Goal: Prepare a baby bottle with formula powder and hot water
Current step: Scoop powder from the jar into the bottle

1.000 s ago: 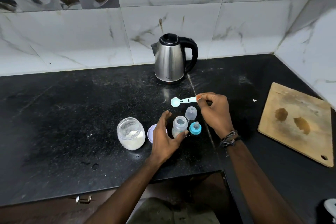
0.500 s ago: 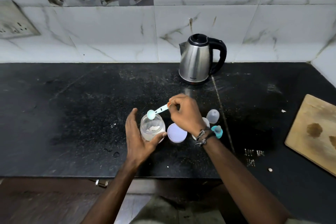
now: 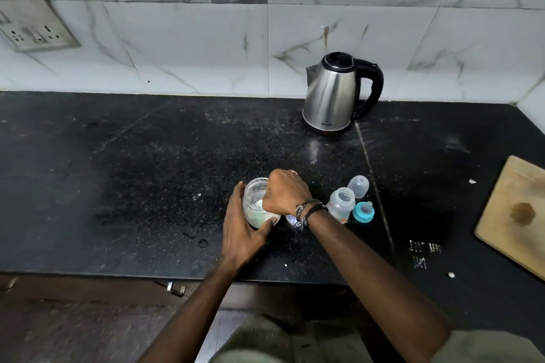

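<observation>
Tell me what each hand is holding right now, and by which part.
The left hand holds the powder jar by its side wall. The right hand reaches into the jar's mouth; its grip is closed, apparently on the scoop's handle, which is hidden.

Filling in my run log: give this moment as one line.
step: scooping formula | left hand: holds powder jar | right hand: dips scoop in jar | baby bottle: open, upright | kettle: untouched

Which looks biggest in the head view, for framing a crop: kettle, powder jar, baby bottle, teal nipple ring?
1. kettle
2. powder jar, partly hidden by both hands
3. baby bottle, close to the jar, so unsure
4. teal nipple ring
</observation>
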Demonstrator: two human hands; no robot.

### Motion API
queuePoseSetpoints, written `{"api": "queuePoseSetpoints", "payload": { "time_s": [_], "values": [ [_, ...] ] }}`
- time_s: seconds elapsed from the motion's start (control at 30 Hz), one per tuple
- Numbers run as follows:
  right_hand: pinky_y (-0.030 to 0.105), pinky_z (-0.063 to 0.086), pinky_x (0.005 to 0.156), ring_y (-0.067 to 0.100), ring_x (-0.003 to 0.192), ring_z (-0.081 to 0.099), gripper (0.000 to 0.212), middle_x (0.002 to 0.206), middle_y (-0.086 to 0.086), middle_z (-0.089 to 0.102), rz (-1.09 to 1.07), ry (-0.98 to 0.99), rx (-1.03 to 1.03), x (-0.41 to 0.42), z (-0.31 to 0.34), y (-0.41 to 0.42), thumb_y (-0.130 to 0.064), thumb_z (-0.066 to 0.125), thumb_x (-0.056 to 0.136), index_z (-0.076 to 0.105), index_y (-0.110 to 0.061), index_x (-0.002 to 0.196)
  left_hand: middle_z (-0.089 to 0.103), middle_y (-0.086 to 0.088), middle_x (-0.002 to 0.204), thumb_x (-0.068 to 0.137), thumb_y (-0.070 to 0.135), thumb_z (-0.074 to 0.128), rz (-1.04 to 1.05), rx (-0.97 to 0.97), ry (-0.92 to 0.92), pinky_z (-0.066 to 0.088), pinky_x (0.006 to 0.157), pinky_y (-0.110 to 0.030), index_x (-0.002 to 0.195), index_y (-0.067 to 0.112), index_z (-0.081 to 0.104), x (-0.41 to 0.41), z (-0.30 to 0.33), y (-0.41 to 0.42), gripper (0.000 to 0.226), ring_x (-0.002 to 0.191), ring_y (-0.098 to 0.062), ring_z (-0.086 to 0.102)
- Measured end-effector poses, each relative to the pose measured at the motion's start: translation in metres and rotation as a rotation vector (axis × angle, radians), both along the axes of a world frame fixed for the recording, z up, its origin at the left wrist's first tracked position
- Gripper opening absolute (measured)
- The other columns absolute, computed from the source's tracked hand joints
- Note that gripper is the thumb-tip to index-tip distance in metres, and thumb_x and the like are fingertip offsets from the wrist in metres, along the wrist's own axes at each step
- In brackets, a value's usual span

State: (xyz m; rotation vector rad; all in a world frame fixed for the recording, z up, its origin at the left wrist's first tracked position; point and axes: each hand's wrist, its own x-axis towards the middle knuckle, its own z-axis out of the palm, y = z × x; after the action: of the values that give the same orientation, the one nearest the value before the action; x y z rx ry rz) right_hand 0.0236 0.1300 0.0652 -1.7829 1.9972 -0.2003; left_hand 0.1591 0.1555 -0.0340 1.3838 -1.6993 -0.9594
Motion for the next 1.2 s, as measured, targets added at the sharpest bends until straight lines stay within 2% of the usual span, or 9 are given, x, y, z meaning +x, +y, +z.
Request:
{"api": "queuePoseSetpoints", "payload": {
  "time_s": [0.1, 0.27, 0.4, 0.5, 0.6, 0.67, 0.87, 1.03, 1.2],
  "values": [
    [0.032, 0.043, 0.068, 0.035, 0.096, 0.059, 0.027, 0.094, 0.014, 0.067, 0.004, 0.052, -0.008, 0.002, 0.004, 0.0, -0.009, 0.059, 0.074, 0.036, -0.017, 0.061, 0.045, -0.004, 0.159, 0.069, 0.057, 0.078, 0.01, -0.004, -0.004, 0.04, 0.114, -0.029, 0.159, 0.011, 0.029, 0.002, 0.0, 0.0, 0.112, 0.142, -0.011, 0.046],
    [0.037, 0.048, 0.077, 0.036, 0.107, 0.058, 0.02, 0.106, 0.014, 0.066, 0.024, 0.133, -0.053, 0.006, 0.01, 0.003, -0.007, 0.059, 0.077, 0.042, -0.014, 0.071, 0.042, -0.004, 0.16, 0.072, 0.053, 0.08, -0.002, -0.021, -0.005, 0.041, 0.116, -0.034, 0.159, 0.011, 0.028, 0.004, 0.0, -0.001, 0.11, 0.144, -0.015, 0.044],
    [0.036, 0.048, 0.076, 0.035, 0.105, 0.059, 0.014, 0.106, 0.013, 0.065, 0.018, 0.139, -0.089, 0.005, 0.009, 0.006, -0.007, 0.058, 0.079, 0.048, -0.016, 0.077, 0.039, 0.012, 0.15, 0.067, 0.049, 0.088, -0.021, -0.026, 0.016, 0.028, 0.106, 0.0, 0.158, 0.01, 0.03, 0.004, 0.0, -0.002, 0.114, 0.132, 0.016, 0.039],
    [0.031, 0.042, 0.069, 0.033, 0.1, 0.061, 0.009, 0.102, 0.01, 0.066, -0.014, 0.104, -0.187, 0.002, 0.005, 0.007, -0.006, 0.054, 0.082, 0.062, -0.011, 0.083, 0.038, 0.023, 0.143, 0.065, 0.048, 0.091, -0.027, -0.042, 0.05, 0.026, 0.1, 0.006, 0.157, 0.007, 0.031, 0.004, 0.003, -0.001, 0.117, 0.126, 0.032, 0.032],
    [0.03, 0.036, 0.066, 0.032, 0.092, 0.063, 0.021, 0.099, 0.011, 0.067, -0.071, 0.03, -0.348, -0.003, 0.003, 0.009, -0.016, 0.049, 0.095, 0.066, -0.007, 0.087, 0.038, 0.02, 0.148, 0.067, 0.056, 0.087, -0.024, -0.078, 0.066, 0.03, 0.11, -0.004, 0.157, 0.008, 0.03, 0.004, 0.01, -0.003, 0.116, 0.132, 0.02, 0.036],
    [0.031, 0.035, 0.065, 0.032, 0.086, 0.062, 0.029, 0.095, 0.011, 0.067, -0.12, 0.0, -0.455, -0.005, 0.002, 0.01, -0.022, 0.045, 0.098, 0.065, -0.006, 0.084, 0.039, 0.008, 0.155, 0.069, 0.063, 0.082, -0.034, -0.089, 0.076, 0.038, 0.118, -0.027, 0.157, 0.011, 0.032, 0.005, 0.014, -0.005, 0.114, 0.141, -0.001, 0.041],
    [0.031, 0.029, 0.058, 0.03, 0.065, 0.056, 0.033, 0.075, 0.01, 0.061, -0.221, -0.012, -0.676, -0.013, 0.003, 0.016, -0.022, 0.045, 0.099, 0.055, -0.009, 0.07, 0.051, -0.006, 0.151, 0.074, 0.067, 0.076, -0.101, -0.167, 0.126, 0.048, 0.109, -0.053, 0.151, 0.011, 0.042, -0.007, 0.03, -0.016, 0.101, 0.135, -0.025, 0.055],
    [0.041, 0.039, 0.047, 0.022, 0.049, 0.043, 0.047, 0.056, 0.0, 0.047, -0.332, -0.11, -0.78, -0.024, -0.002, 0.025, -0.032, 0.053, 0.096, 0.036, -0.014, 0.056, 0.054, -0.008, 0.149, 0.08, 0.062, 0.069, -0.158, -0.306, 0.052, 0.008, 0.127, -0.057, 0.146, 0.005, 0.049, -0.022, 0.037, -0.013, 0.09, 0.143, -0.027, 0.048],
    [0.043, 0.042, 0.05, 0.02, 0.048, 0.045, 0.061, 0.05, 0.0, 0.045, -0.342, -0.139, -0.772, -0.037, -0.012, 0.034, -0.051, 0.051, 0.095, 0.04, -0.01, 0.05, 0.051, -0.009, 0.152, 0.079, 0.069, 0.065, -0.181, -0.327, -0.024, 0.005, 0.125, -0.062, 0.148, 0.005, 0.046, -0.026, 0.032, -0.009, 0.096, 0.146, -0.03, 0.043]
  ]
}}
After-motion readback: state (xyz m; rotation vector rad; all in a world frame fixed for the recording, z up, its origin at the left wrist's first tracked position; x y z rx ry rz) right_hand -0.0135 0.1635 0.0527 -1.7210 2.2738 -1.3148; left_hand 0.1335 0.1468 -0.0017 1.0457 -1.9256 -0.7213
